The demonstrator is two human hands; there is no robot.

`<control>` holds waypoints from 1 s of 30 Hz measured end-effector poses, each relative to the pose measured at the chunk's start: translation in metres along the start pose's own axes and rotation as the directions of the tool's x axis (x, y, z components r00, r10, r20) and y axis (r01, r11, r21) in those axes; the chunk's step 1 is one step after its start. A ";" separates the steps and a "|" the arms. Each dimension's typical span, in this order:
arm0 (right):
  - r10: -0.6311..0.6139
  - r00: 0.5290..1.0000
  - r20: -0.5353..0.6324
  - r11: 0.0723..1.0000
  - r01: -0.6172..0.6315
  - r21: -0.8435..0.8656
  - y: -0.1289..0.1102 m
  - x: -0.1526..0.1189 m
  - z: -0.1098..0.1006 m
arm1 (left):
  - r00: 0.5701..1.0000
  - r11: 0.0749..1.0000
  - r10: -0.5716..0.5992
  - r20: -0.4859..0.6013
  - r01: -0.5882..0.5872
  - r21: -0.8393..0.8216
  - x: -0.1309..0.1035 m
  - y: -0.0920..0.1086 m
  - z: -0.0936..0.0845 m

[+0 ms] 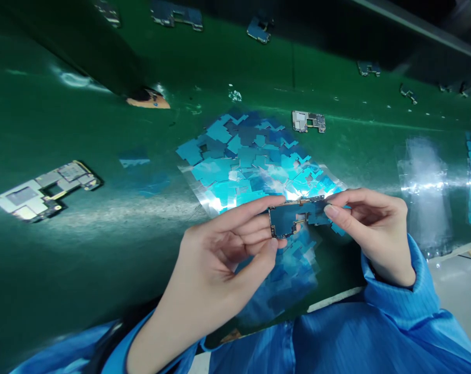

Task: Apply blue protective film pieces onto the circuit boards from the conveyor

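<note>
A small dark circuit board (285,221) with a notch in its middle is held up between both hands near the centre. My left hand (235,239) grips its left end, the thumb on the lower edge and the index finger along the top. At the right end, the thumb and index finger of my right hand (365,218) pinch the board's upper corner; whether they also hold a piece of film is too small to tell. Beneath and behind the hands lies a spread of blue film pieces (239,161) on clear sheets.
The green table (142,270) bears a larger board (48,191) at left and another board (308,122) beyond the film pile. Several more lie along the far side. A dark post (91,52) stands at upper left. Clear film (424,182) lies at right.
</note>
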State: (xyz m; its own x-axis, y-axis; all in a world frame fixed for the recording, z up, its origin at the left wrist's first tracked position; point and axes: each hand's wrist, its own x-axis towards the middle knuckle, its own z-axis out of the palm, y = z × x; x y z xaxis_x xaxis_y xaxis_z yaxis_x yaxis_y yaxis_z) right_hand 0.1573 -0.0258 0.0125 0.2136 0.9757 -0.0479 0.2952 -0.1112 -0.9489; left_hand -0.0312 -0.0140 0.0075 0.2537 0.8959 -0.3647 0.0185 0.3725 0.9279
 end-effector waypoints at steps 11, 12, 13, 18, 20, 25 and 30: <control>0.033 0.999 -0.019 0.998 -0.034 -0.051 -0.001 -0.001 0.000 | 0.999 0.999 -0.021 -0.025 0.020 -0.026 0.000 0.000 0.001; 0.029 0.999 -0.017 0.998 -0.030 -0.051 -0.001 -0.001 0.000 | 0.999 0.999 -0.023 -0.024 0.022 -0.027 0.000 0.000 0.000; 0.025 1.000 -0.013 0.999 -0.026 -0.046 -0.001 -0.001 0.000 | 0.999 0.999 -0.026 -0.024 0.025 -0.029 0.000 0.000 0.000; 0.020 1.000 0.007 1.000 -0.020 -0.017 -0.001 -0.001 0.000 | 0.999 0.999 -0.031 -0.028 0.030 -0.033 -0.001 0.001 0.001; 0.017 1.000 0.009 1.000 -0.017 -0.008 -0.001 -0.001 0.000 | 0.999 1.000 -0.025 -0.027 0.025 -0.011 -0.001 0.001 0.001; 0.020 1.000 0.000 1.000 -0.020 -0.021 -0.002 -0.001 0.000 | 0.997 1.000 -0.026 -0.070 0.027 0.005 0.000 0.002 0.001; 0.003 1.000 0.005 1.000 -0.003 -0.030 -0.002 0.000 0.001 | 0.996 0.996 -0.035 -0.082 0.041 0.076 0.003 -0.001 -0.001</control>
State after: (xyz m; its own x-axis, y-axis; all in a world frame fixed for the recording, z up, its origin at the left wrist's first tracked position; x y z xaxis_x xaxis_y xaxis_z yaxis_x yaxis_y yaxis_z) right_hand 0.1563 -0.0259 0.0138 0.2099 0.9763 -0.0526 0.3223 -0.1199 -0.9390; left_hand -0.0313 -0.0113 0.0057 0.1722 0.8992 -0.4022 0.1025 0.3897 0.9152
